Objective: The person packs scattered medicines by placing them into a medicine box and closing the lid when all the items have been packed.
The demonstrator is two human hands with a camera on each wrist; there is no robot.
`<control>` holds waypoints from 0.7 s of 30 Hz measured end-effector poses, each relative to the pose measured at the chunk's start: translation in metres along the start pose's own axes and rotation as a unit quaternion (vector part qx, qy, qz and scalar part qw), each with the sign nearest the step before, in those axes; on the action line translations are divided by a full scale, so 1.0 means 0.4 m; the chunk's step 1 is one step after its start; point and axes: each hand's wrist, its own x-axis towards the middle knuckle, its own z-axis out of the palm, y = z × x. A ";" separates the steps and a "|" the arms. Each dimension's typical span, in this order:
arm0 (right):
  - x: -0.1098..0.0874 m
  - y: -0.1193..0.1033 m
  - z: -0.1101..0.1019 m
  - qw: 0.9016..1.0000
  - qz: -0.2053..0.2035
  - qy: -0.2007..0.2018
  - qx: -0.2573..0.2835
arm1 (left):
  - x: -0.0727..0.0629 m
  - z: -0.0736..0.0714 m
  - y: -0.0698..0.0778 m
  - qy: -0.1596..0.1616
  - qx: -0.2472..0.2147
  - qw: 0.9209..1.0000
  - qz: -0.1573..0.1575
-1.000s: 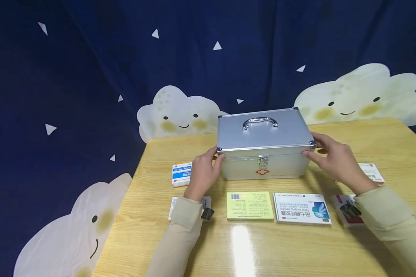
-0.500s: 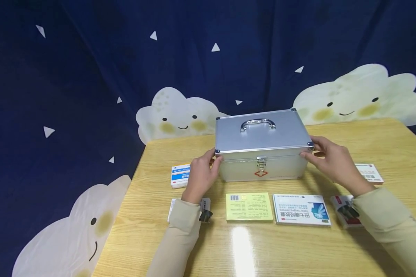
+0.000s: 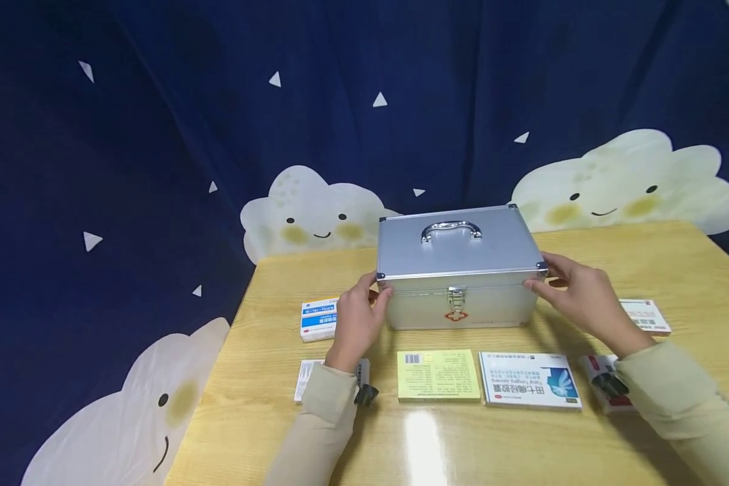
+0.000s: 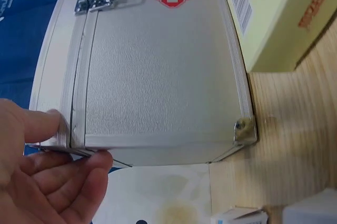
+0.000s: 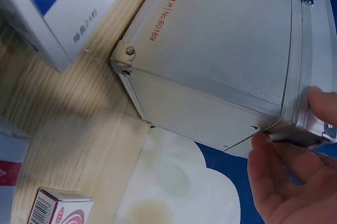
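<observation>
A silver first-aid box (image 3: 462, 300) with a red cross, front latch (image 3: 456, 297) and top handle (image 3: 451, 230) stands on the table, its lid down. At its left front corner my left hand (image 3: 357, 320) grips the lid edge, thumb on the front and fingers at the side. My right hand (image 3: 586, 297) holds the opposite front corner the same way. In the left wrist view, the thumb of that hand (image 4: 52, 166) lies by the lid seam. Fingers of the right hand (image 5: 295, 166) touch the box's end near the seam in the right wrist view.
Several medicine boxes lie around: a yellow one (image 3: 439, 375) and a white-blue one (image 3: 530, 380) in front, a blue-white one (image 3: 318, 319) and a grey-white one (image 3: 308, 375) left, a red-white one (image 3: 597, 368) and a white one (image 3: 646, 316) right. Behind hangs a dark blue curtain (image 3: 340, 121).
The first-aid box has shifted very slightly left with both hands at its corners. The head view has tilted up a little, so everything sits lower in it.
</observation>
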 end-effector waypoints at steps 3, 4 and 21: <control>-0.010 0.001 0.002 1.000 -0.014 -0.004 -0.008 | -0.016 0.012 -0.005 0.012 0.008 1.000 -0.003; -0.011 0.000 0.001 1.000 -0.021 -0.003 -0.011 | -0.019 0.014 -0.005 0.015 0.009 1.000 -0.003; 0.004 -0.008 -0.007 1.000 0.000 -0.019 -0.003 | -0.007 0.008 -0.001 0.029 0.006 0.999 0.019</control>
